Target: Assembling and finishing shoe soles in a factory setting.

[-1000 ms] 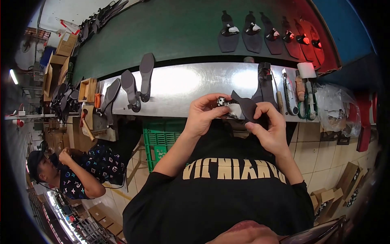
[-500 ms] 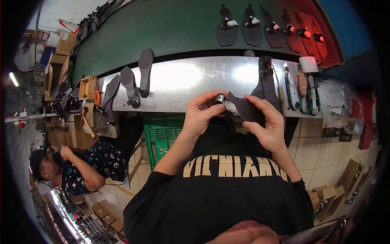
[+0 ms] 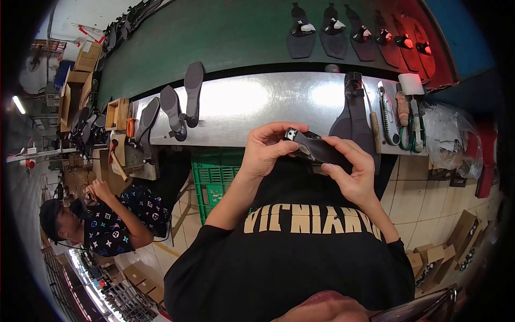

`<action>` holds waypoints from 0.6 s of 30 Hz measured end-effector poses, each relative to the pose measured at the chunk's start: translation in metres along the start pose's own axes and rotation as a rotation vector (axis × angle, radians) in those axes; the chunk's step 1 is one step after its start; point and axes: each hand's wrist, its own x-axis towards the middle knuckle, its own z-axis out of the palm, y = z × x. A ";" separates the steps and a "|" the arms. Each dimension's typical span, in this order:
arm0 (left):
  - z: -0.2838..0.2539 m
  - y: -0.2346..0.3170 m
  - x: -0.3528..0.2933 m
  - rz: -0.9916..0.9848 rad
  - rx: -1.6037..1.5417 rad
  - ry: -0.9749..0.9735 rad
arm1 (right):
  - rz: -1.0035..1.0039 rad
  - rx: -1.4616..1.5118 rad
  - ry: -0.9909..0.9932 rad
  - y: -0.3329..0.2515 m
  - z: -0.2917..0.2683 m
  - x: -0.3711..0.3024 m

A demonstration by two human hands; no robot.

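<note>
Between my two hands, above the near edge of the metal bench (image 3: 268,99), is a dark sandal (image 3: 333,154) tilted so its side shows. My left hand (image 3: 264,151) pinches the end with a small white-and-black piece, thumb and fingers closed on it. My right hand (image 3: 355,173) grips the other end, thumb below and fingers above. My fingers hide part of the sandal's middle. Just beyond my right hand, dark sandal soles (image 3: 351,121) lie on the bench with a black buckle-like piece at their far end.
Sandals lie sole-up on the bench's left (image 3: 194,88). To the right are a box cutter (image 3: 390,121), scissors (image 3: 416,126) and a plastic bag (image 3: 453,139). Several sandals line the green table (image 3: 225,35). Below is a green crate (image 3: 214,180). A co-worker (image 3: 115,220) sits at left.
The sandal has turned in my hands, from showing its broad face to lying more edge-on. Both hands keep hold in nearly the same place. The co-worker's hands have shifted slightly.
</note>
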 end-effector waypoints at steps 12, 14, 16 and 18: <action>0.001 0.002 -0.001 -0.034 0.055 0.006 | 0.013 0.008 -0.020 0.000 -0.001 -0.001; 0.000 0.002 -0.002 -0.032 0.067 0.001 | 0.027 -0.002 -0.041 -0.001 -0.001 -0.001; 0.001 0.001 -0.002 0.007 0.083 -0.010 | 0.032 -0.018 -0.049 -0.004 -0.003 0.000; 0.000 -0.001 -0.003 0.017 0.096 -0.014 | 0.040 -0.034 -0.056 -0.006 -0.004 0.001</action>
